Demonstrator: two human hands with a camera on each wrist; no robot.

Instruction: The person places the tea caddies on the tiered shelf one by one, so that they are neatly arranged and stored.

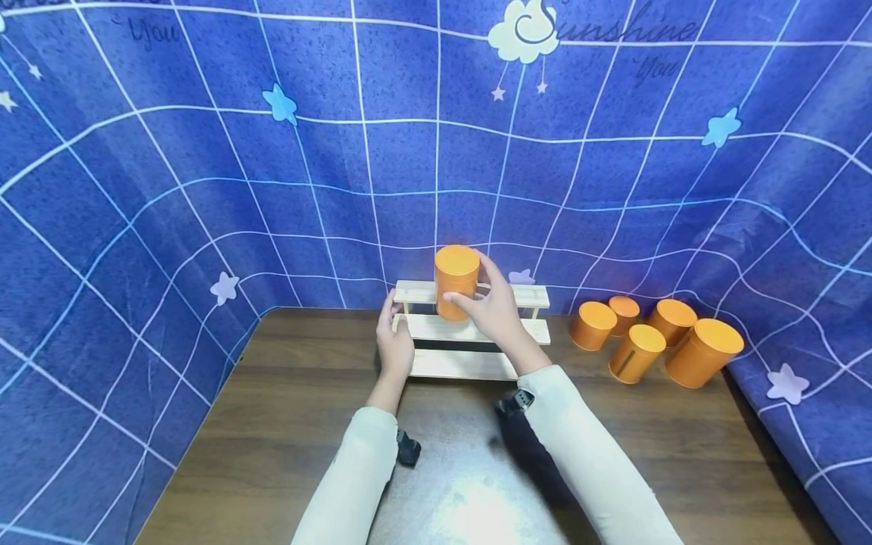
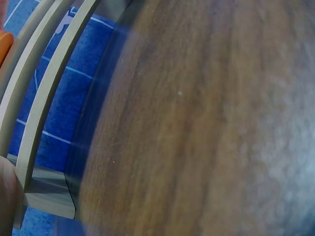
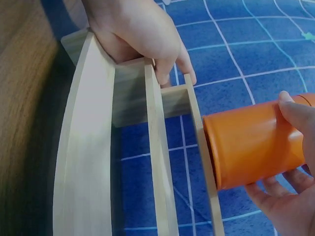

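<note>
While L hand point(image 1: 395, 350) grips left end of tiered wooden rack point(image 1: 453, 331), fingers curled round it, orange canister point(image 1: 453, 281) is held approx. upright, mid-rack, by top tier point(image 1: 417, 291); contact w/ board can't be told. Canister appears rigid, prob. light, smooth finish poss. slippery; best hold mid-body, thumb opp. fingers. R hand point(image 1: 496, 309) holds it thus, from right side. Far right, five lidded canisters point(image 1: 636, 354) stand grouped on table point(image 1: 306, 401).

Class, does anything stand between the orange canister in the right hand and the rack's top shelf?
Nothing visible does: the orange canister has its base at the top shelf. The left hand is aside, at the left end of the rack.
</note>
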